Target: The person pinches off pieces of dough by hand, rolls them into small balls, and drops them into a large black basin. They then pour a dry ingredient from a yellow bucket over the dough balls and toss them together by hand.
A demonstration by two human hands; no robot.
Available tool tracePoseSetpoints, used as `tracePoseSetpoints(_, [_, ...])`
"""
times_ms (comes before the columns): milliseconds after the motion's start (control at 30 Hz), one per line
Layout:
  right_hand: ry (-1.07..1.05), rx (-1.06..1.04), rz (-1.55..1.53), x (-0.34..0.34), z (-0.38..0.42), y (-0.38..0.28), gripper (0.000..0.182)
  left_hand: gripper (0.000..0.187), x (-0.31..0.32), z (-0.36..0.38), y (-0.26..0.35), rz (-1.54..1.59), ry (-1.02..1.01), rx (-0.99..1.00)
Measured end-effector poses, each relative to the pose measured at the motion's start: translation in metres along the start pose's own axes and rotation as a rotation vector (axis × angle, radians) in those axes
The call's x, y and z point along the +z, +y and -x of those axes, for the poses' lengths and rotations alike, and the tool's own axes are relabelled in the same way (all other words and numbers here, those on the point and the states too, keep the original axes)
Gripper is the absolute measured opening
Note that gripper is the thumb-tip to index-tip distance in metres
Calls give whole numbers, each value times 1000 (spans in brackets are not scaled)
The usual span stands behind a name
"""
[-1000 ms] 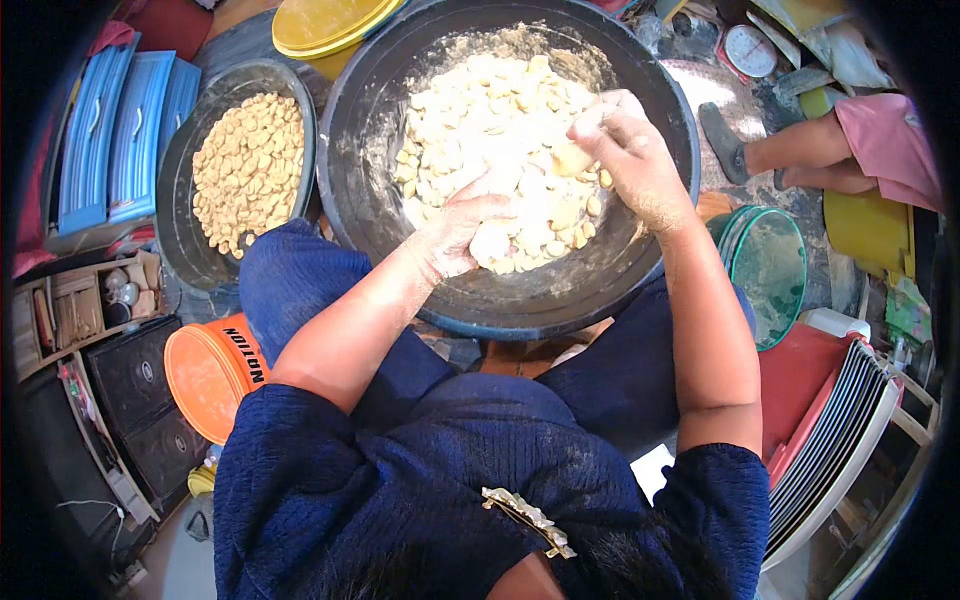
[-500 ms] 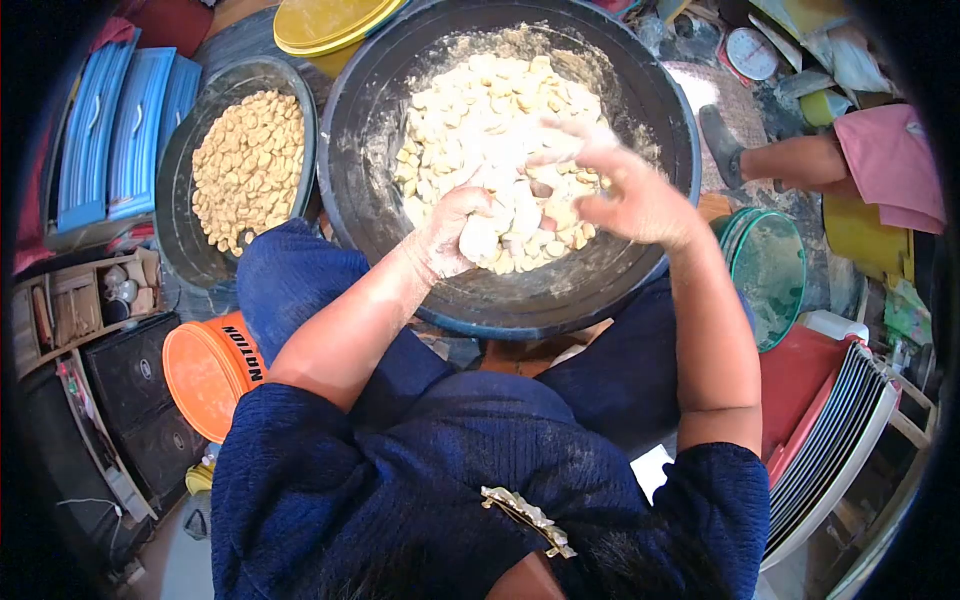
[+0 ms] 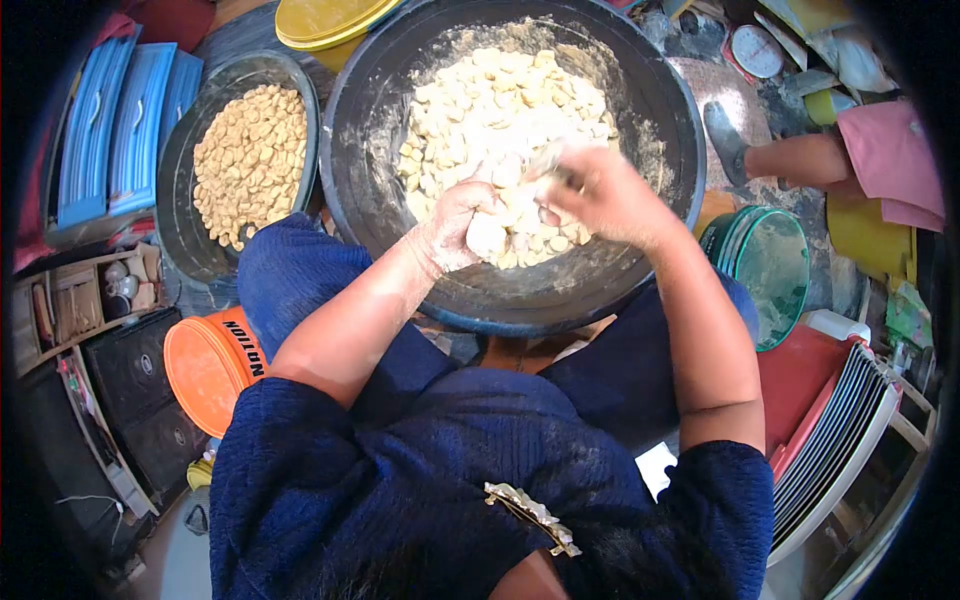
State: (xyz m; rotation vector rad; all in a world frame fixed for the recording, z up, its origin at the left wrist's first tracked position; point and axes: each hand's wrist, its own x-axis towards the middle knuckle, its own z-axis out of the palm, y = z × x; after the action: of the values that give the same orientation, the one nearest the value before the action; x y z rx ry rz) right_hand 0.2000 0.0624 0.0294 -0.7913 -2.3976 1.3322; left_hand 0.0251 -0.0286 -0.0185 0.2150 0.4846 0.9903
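Note:
Floury and closed, my left hand (image 3: 462, 222) holds a smooth whitish lump of dough (image 3: 486, 236) over the near side of a big black tub (image 3: 350, 170). Many small, pale, flattened dough pieces (image 3: 455, 110) dusted with flour lie in the tub, overexposed in the middle. Just right of the lump is my right hand (image 3: 608, 198), its fingers curled down and smeared by motion. Whether anything is between those fingers I cannot make out.
Left of the tub, a dark basin (image 3: 175, 215) holds tan pieces (image 3: 250, 150). Around me stand a yellow-lidded bucket (image 3: 325, 20), an orange bucket (image 3: 205, 375) and a green bucket (image 3: 775, 270). At right, another person's leg (image 3: 795, 162) and a dial scale (image 3: 757, 50) show.
My right hand has moved left and slightly down toward the dough lump, its spread fingers now curled in. My left hand stays about where it was, still holding the lump.

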Motion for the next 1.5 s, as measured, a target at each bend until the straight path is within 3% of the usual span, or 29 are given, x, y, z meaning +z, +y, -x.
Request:
tracePoseSetpoints(100, [92,140,94,-19,-1,-1,19,68,0,-3,0,-56,4,62])
tracePoseSetpoints(167, [172,-98,289,-24,-3,8,18,73,4,-3,0,-69,45,74])
tracePoseSetpoints(300, [33,-75,1,2,0,-5,20,80,-1,0,-2,-187,13,50])
tracePoseSetpoints(333, [-52,43,155,9,4,-1,24,83,-7,-1,-4,-211,-41,29])
tracePoseSetpoints(367, [-50,47,150,9,3,2,24,86,-11,-2,-6,-236,-93,7])
tracePoseSetpoints(433, [-14,285,35,4,-6,2,32,83,4,1,-3,-174,-68,1])
tracePoseSetpoints(500, [2,164,142,-5,-6,-2,36,81,9,1,-2,-112,-45,8])
tracePoseSetpoints(567, [-25,-137,-63,0,0,-5,35,69,7,0,-3,21,-8,52])
tracePoseSetpoints(600, [-74,-190,5,4,5,-15,36,69,7,0,-3,22,-6,55])
tracePoseSetpoints(633, [-232,3,78,9,5,-10,33,66,7,0,-4,36,23,74])
tracePoseSetpoints(700, [-99,-10,43,15,-2,2,28,63,7,1,-5,51,54,85])
tracePoseSetpoints(767, [6,68,34,0,-5,3,26,60,7,2,-4,-196,154,-50])
tracePoseSetpoints(833, [107,141,27,-9,-7,9,24,59,7,4,-2,-228,97,4])
tracePoseSetpoints(900, [297,108,-274,-12,-8,15,22,59,3,2,1,-237,-19,-10])
tracePoseSetpoints(967, [252,170,-125,-18,-4,9,31,57,8,4,0,-115,2,23])
tracePoseSetpoints(1033, [133,2,157,-8,2,-13,47,56,7,3,0,9,25,53])
tracePoseSetpoints(1067, [85,-18,312,6,7,9,59,52,2,3,-1,29,-20,80])
tracePoseSetpoints(1100, [-118,62,257,3,8,-24,60,48,-2,2,-2,48,-66,107])
tracePoseSetpoints(1167, [0,-335,262,28,5,-7,49,44,-2,2,-5,72,-34,78])
tracePoseSetpoints(1200, [2,-334,260,29,3,-6,49,41,-3,2,-5,94,-3,51])
tracePoseSetpoints(1267, [-39,146,-194,29,0,-4,33,40,-6,3,-7,34,26,27])
tracePoseSetpoints(1300, [-38,145,-194,26,-2,-3,33,40,-7,3,-8,-25,55,6])
tracePoseSetpoints(1367, [204,184,-162,13,-6,-2,23,37,-10,2,-7,-40,100,-19])
tracePoseSetpoints(1400, [250,178,80,7,-5,-2,23,36,-10,1,-5,-129,72,-8])
tracePoseSetpoints(1500, [398,67,303,5,-7,5,25,36,-12,-2,0,-180,2,11])
